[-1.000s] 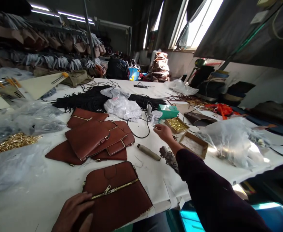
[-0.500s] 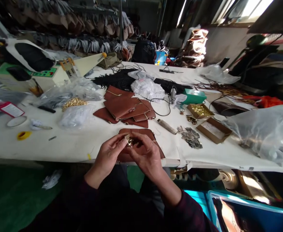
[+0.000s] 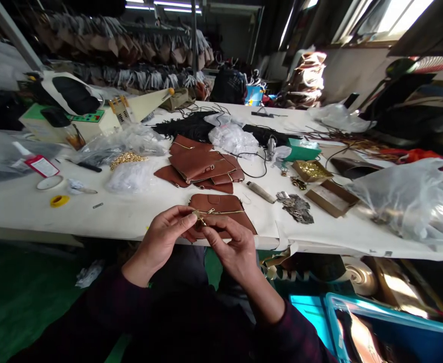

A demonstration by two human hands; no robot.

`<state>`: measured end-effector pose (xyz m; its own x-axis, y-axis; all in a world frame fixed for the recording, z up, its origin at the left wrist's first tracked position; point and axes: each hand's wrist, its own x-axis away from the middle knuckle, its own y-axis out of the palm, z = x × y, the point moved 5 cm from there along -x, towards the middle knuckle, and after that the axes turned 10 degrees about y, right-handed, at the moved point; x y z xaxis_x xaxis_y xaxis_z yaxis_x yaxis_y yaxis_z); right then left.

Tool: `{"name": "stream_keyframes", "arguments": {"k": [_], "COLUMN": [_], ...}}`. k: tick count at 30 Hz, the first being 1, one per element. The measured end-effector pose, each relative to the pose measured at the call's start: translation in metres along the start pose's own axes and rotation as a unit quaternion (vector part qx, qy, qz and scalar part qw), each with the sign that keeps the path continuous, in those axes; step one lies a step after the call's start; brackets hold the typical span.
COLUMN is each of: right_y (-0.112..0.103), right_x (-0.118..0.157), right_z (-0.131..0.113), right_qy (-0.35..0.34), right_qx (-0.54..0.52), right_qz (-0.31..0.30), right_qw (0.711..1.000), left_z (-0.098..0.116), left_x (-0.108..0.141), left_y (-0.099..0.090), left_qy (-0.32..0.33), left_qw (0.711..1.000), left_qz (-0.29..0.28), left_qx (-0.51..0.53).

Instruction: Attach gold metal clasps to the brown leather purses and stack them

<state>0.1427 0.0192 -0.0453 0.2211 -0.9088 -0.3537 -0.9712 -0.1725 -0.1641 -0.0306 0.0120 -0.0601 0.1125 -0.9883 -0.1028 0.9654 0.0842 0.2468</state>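
Note:
Both hands meet over the front edge of the table, fingertips close together. My left hand [image 3: 164,237] pinches a small gold-coloured metal piece [image 3: 199,218] between thumb and fingers. From the other side, my right hand [image 3: 232,244] has its thumb and fingers closed on the same metal hardware; its exact shape is too small to tell. Beneath and behind the fingers lies a brown leather bag [image 3: 225,205] with a zipper across it, partly hidden by the hands. Farther back is a pile of brown leather bags [image 3: 195,164].
A box of gold parts [image 3: 312,170], an open cardboard box [image 3: 331,198], flat metal pieces [image 3: 296,207] and a wrapped tool [image 3: 261,192] lie right. Left are yellow tape [image 3: 59,201], a red bottle [image 3: 42,165] and gold hardware [image 3: 126,160]. A blue crate [image 3: 395,312] stands below right.
The view has shifted, showing more of the left side and background. More of the bag and its zipper shows behind my hands, which still hold the metal piece.

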Motion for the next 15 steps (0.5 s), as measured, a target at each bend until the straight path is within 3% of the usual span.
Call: {"name": "stream_keyframes", "arguments": {"k": [5, 9, 12, 15], "right_y": [-0.012, -0.014, -0.009, -0.01], "right_x": [-0.003, -0.003, -0.003, -0.002], "right_z": [0.009, 0.007, 0.008, 0.016], "right_qy": [0.073, 0.01, -0.019, 0.0], "right_qx": [0.021, 0.032, 0.025, 0.002], "right_qz": [0.013, 0.028, -0.005, 0.015], "right_qw": [0.997, 0.999, 0.999, 1.0], "left_z": [-0.003, -0.012, -0.017, -0.018], "left_x": [-0.003, -0.005, -0.007, -0.006], "left_y": [0.0, 0.003, 0.006, 0.009], "left_qy": [-0.061, -0.116, -0.113, -0.088], "left_qw": [0.997, 0.99, 0.99, 0.993], "left_qz": [-0.048, -0.079, -0.086, -0.076], "left_qx": [-0.008, -0.005, -0.022, -0.026]}}
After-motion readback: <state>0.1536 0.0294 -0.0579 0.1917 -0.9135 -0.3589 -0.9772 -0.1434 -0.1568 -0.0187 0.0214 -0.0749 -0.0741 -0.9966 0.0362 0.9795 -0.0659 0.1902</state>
